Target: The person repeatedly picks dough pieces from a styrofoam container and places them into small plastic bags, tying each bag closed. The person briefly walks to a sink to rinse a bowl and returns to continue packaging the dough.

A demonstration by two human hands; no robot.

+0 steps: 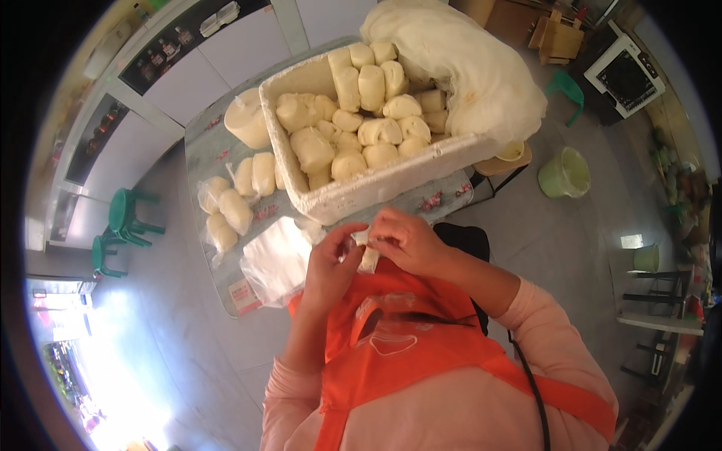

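Just in front of the apron, my left hand (331,265) and my right hand (407,242) meet at the neck of a clear plastic bag (369,260). Both sets of fingertips pinch the bag's gathered top. A pale bun seems to be inside, though my hands and the apron hide most of it. Beside my left hand lies a stack of clear plastic bags (276,256). Beyond my hands stands a white foam box (389,189) heaped with steamed buns (369,132). Several bagged buns (234,209) lie on the table left of the box.
A white cloth (479,73) drapes over the box's right end. Left of the box is a round whitish tub (245,121). The patterned table (197,146) carries a red-and-white packet (245,296) near its edge. Green stools (130,217) and a green bucket (564,173) stand on the floor.
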